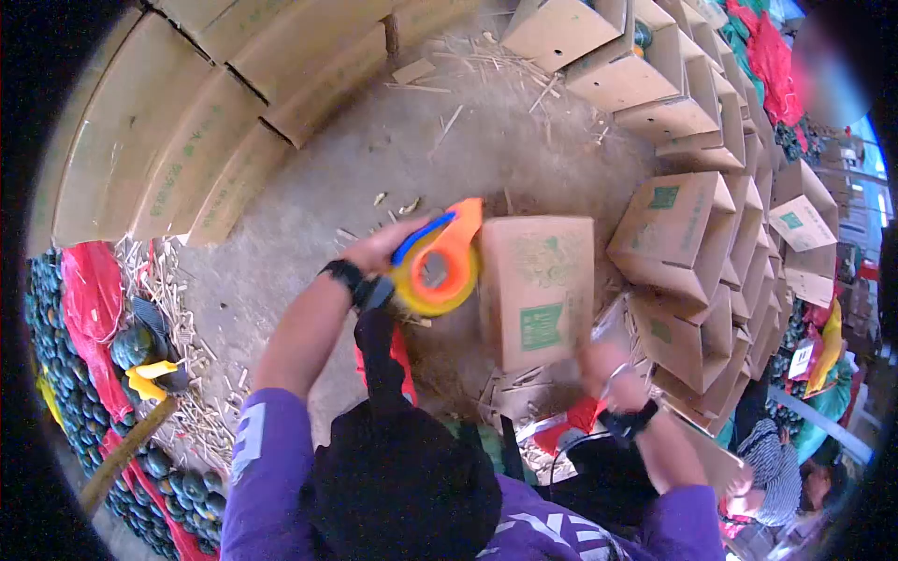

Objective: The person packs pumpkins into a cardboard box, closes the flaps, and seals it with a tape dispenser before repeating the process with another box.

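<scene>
My left hand (385, 245) is closed on an orange tape dispenser (460, 243) with a blue part and a yellow roll, held above the floor. Just right of the dispenser is a brown cardboard box (541, 292) with green printing on its face. At the lower right corner of that box is my right hand (606, 365), blurred by motion. Its fingers are smeared, so its grip on the box cannot be made out.
Closed boxes (210, 140) are stacked at the upper left. Rows of open boxes (678, 224) stand on the right. Dark green squashes (70, 346) lie at the left, near red netting (92, 318). Cardboard scraps litter the floor (327, 196). Another person's striped sleeve (778, 477) shows at the lower right.
</scene>
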{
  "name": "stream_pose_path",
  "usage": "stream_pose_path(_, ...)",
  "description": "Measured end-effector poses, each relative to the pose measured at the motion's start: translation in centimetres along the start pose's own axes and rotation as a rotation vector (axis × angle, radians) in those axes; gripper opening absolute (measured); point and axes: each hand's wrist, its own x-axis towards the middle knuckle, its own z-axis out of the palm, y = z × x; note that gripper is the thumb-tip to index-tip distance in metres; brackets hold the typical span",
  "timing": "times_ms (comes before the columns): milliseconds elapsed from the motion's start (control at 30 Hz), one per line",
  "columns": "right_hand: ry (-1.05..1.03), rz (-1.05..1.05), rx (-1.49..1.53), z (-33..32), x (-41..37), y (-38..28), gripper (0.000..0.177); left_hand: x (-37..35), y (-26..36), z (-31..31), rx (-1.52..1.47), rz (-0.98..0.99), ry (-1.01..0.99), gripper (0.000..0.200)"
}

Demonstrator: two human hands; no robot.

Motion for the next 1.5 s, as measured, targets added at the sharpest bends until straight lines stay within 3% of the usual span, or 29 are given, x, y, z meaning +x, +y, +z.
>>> stream_pose_path(67,0.165,-0.234,0.104,0.3,-5.1,-7.5,0.047,2.5,1.4,2.0,0.051,-0.013,0.021,0.04)
stream_pose_path(133,0.44,-0.491,0.219,-0.9,-4.3,-11.8,0.054,1.2,3.9,5.0,0.205,-0.111,0.136,0.039)
stream_pose_path(233,0.638,-0.532,0.112,-1.8,-0.2,-10.9,0.051,0.0,2.3,2.3,0.104,0.009,0.013,0.038)
stream_pose_path(333,0.685,-0.464,0.154,-2.8,1.4,-10.4,0.046,-2.6,-0.9,0.6,0.067,-0.025,0.068,0.04)
stream_pose_path(367,0.747,-0.391,0.195,-3.4,2.6,-10.9,0.046,-2.7,-2.5,0.6,-0.031,-0.021,0.008,0.041)
stream_pose_path(400,0.809,-0.322,0.235,-4.0,4.2,-12.0,0.045,-2.8,-4.6,-0.1,-0.088,-0.093,0.051,0.041)
stream_pose_path(433,0.87,-0.261,0.274,-5.0,5.7,-13.0,0.044,-3.7,-5.7,1.1,-0.056,-0.039,0.082,0.04)
stream_pose_path(467,0.781,-0.149,0.269,-6.6,6.4,-13.8,0.044,-4.6,-6.6,2.5,-0.028,0.019,0.119,0.038)
stream_pose_path(567,0.841,-0.049,0.313,-7.8,7.9,-14.7,0.046,-1.5,-12.8,-0.8,-0.153,-0.003,0.108,0.036)
stream_pose_path(767,0.869,-0.099,0.281,-7.8,7.9,-14.6,0.035,-1.5,-9.7,3.0,0.078,-0.269,0.036,0.036)
stream_pose_path(800,0.861,-0.116,0.264,-7.7,7.6,-14.6,0.033,0.6,-10.3,0.8,-0.165,-0.373,-0.164,0.034)
stream_pose_path(867,0.859,-0.131,0.268,-8.0,7.5,-14.9,0.027,3.9,-11.3,1.3,0.49,-0.325,-0.28,0.033)
stream_pose_path(933,0.803,-0.201,0.255,-8.0,7.0,-14.4,0.021,2.8,-8.0,8.5,1.156,-0.191,-0.415,0.031)
stream_pose_path(1033,0.685,-0.397,0.294,-4.6,4.0,-11.7,0.016,2.4,-8.6,9.3,1.498,0.03,-0.276,0.034)
stream_pose_path(1067,0.702,-0.482,0.349,-3.6,3.0,-10.7,0.016,-2.2,-4.2,12.0,1.732,-0.175,-0.233,0.04)
stream_pose_path(1100,0.712,-0.481,0.461,-2.9,2.0,-10.2,0.018,-4.1,-3.4,11.4,1.698,-0.07,-0.341,0.05)
stream_pose_path(1167,0.734,-0.48,0.711,-1.5,0.5,-10.2,0.022,-7.2,-1.5,11.3,1.621,-0.009,-0.212,0.043)
stream_pose_path(1267,0.372,0.019,2.022,-1.4,-0.1,-10.7,0.03,-9.5,1.6,13.5,1.378,0.199,-0.076,0.042)
stream_pose_path(1367,-0.289,-0.333,2.587,-3.1,0.1,-8.5,0.034,-9.7,4.4,17.6,1.344,0.279,-0.067,0.044)
stream_pose_path(1400,-0.012,-0.321,2.478,-3.5,0.7,-8.8,0.033,-8.6,4.1,17.8,1.377,0.337,-0.058,0.044)
stream_pose_path(1467,0.271,-0.153,2.299,-2.4,1.6,-8.3,0.03,-7.7,3.4,18.1,1.403,0.415,-0.025,0.046)
stream_pose_path(1500,0.423,-0.039,1.957,-0.7,3.5,-6.4,0.025,-7.6,3.5,18.2,1.398,0.439,-0.001,0.047)
